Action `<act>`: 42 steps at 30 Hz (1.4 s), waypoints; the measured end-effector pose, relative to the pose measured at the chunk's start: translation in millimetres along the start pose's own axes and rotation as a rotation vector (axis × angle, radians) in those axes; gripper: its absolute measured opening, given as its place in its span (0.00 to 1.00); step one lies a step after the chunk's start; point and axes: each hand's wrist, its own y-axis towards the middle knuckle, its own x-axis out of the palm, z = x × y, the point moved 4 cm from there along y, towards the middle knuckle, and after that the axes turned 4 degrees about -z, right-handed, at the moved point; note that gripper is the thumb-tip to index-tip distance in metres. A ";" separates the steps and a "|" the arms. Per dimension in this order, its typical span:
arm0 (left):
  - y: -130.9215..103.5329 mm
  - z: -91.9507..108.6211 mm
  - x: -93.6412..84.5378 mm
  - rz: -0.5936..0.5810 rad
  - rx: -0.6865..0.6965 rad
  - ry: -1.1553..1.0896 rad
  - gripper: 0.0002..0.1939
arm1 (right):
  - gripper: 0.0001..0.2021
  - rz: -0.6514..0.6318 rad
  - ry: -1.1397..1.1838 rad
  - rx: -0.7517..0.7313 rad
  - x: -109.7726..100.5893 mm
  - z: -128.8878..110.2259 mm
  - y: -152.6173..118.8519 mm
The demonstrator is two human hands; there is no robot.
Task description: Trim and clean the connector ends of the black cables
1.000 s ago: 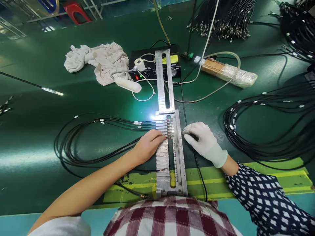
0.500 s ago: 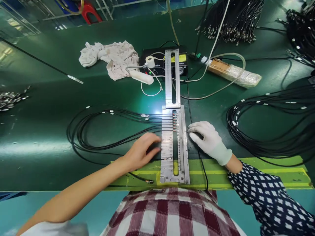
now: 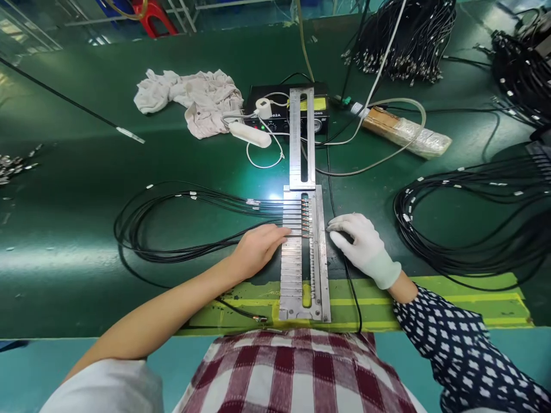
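A slotted metal fixture (image 3: 293, 269) lies lengthwise before me on the bench, with several black cables laid side by side in its upper slots. Their metal connector ends (image 3: 305, 213) cross the long central opening. My left hand (image 3: 260, 246), bare, is at the fixture's left edge, its fingertips closed on a black cable (image 3: 296, 236) lying in the lowest filled slot. My right hand (image 3: 361, 246), in a white glove, rests beside the fixture's right edge. Its thumb and fingers are curved with a gap between them, and I see nothing held there.
Looped cables (image 3: 142, 229) lie left of the fixture, and a larger coil (image 3: 404, 229) lies right. Behind stand a black control box (image 3: 267, 97), a crumpled white cloth (image 3: 210, 103) and a wrapped brown block (image 3: 404, 132). A loose cable end (image 3: 258, 318) sits near the front edge.
My left hand has moved up and right onto the fixture. The cable end lying low across the fixture is now in a higher slot below the others. My right hand stays in place.
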 end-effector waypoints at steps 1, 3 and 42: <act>0.7 -1.2 1.8 -0.020 -0.002 0.057 0.12 | 0.05 0.000 0.000 0.005 -0.2 -0.2 -0.2; 0.6 -3.0 3.3 -0.046 0.012 0.165 0.13 | 0.06 -0.010 0.002 0.019 -0.8 -0.4 -0.1; -93.5 30.1 -56.3 -0.606 -0.139 -0.222 0.02 | 0.08 -0.021 -0.005 -0.024 -0.7 -1.0 2.6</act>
